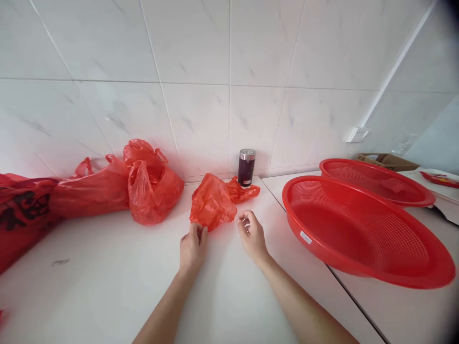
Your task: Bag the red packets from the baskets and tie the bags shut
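Though just beside right fingers (251, 219), red bag (214, 201) against left fingers (194, 231).

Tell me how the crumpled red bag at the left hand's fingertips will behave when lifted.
The crumpled red bag is likely floppy, its thin film creased all over. It seems light, as no contents show. Lifted by its near edge, beside the left hand, it would probably sag.

Plastic bag (212, 199) on table (118, 286), tumbler (246, 168) behind; other bags (93, 188) left; front basket (333, 229) right, rear basket (369, 175) behind it.
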Motion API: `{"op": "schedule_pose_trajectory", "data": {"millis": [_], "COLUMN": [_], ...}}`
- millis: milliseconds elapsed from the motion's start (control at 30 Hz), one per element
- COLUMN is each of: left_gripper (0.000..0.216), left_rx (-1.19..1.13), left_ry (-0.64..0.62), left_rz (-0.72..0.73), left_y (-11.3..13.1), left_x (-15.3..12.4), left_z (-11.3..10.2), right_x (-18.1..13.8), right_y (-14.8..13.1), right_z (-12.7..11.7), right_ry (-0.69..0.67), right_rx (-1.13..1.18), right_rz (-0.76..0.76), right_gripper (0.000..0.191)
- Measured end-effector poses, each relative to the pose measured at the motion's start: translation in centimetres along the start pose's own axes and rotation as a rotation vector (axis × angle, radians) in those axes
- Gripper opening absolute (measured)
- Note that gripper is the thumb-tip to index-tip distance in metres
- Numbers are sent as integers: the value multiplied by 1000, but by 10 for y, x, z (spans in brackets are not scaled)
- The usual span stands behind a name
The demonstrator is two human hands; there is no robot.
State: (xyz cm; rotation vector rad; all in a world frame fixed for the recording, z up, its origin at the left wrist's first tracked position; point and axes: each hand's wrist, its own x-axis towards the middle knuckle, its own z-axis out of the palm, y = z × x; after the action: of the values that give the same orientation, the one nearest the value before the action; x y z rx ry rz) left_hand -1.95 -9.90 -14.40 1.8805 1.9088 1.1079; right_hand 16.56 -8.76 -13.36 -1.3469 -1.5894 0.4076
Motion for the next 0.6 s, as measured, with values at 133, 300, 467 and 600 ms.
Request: {"op": "schedule_pose_trajectory", "data": {"millis": [133,300,467,600], "left_gripper": [30,60,58,60], "left_rx": [-155,-144,6,-22], "left_ry": [80,30,-52,-44], "left_rz": [-45,51,135,266], "left_y": [-10,-15,-16,-10], "left_x": [6,8,4,3], "left_z": [2,11,16,15], "right_x": [45,95,84,51], "right_y": [3,18,27,16], "right_z": [-1,8,7,-26], "right_ry": [-99,-189,-347,-474], "right_rx": [-267,-461,-582,-583], "right_rz": [-126,-73,25,17], "right_gripper": [26,49,51,33]}}
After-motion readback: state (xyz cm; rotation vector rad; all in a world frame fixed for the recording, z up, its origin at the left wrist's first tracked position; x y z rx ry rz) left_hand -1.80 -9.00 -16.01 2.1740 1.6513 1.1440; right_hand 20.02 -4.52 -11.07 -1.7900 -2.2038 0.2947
